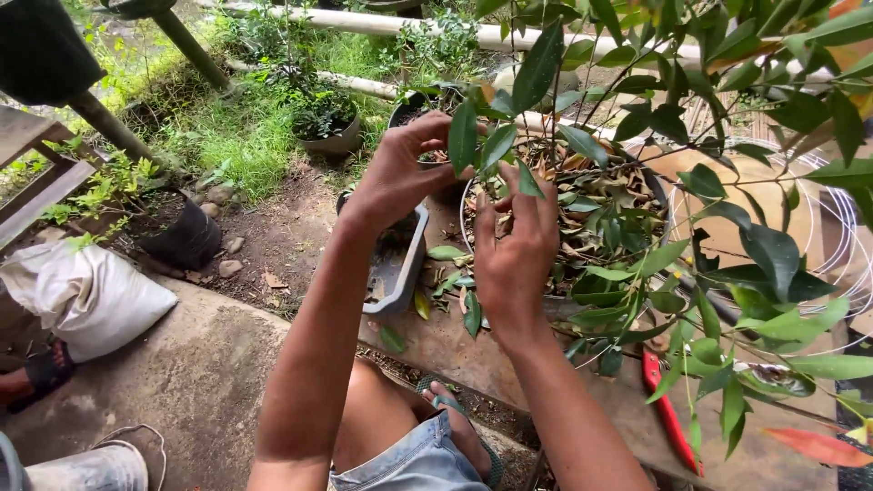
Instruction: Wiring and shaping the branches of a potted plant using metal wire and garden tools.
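Your left hand [400, 173] pinches a leaf [462, 136] on the potted plant [582, 200]. Right hand [516, 245], fingers loosely spread, touches twigs nearby. Red pruners [668, 414] lie near right.

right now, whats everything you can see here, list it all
potted plant: one, green leaves, dry brown leaves in the pot, centre right
grey tray: one, left of the pot
red-handled tool: one, on the ground, lower right
white sack: one, far left
black pots: several, on the soil behind
white wire coil: one, right edge
another person's sandalled foot: one, far left
left hand: on a leafy twig
right hand: at the same twig
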